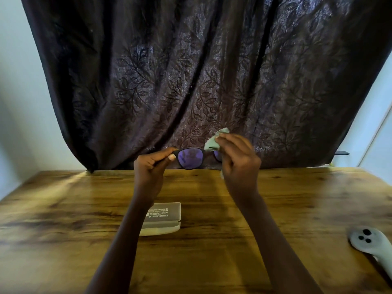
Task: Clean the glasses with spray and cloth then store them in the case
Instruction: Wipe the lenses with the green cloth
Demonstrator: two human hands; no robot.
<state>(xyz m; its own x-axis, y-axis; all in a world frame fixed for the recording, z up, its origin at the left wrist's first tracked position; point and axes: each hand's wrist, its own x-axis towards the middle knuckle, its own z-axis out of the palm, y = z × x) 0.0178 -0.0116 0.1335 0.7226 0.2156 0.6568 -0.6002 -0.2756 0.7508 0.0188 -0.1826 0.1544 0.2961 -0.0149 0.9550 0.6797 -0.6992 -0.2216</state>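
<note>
Over the table (63, 209), your left hand (149, 164) pinches the glasses (190, 159) by one frame corner, the case (167, 217) lying below by your left forearm; the cloth (214, 141) covers the other lens, pinched round it by your right hand (239, 161). That single-corner hold looks the risk: rub hard and the frame may twist at the hinge, or slip free and drop onto the wood. No spray is in view.
</note>
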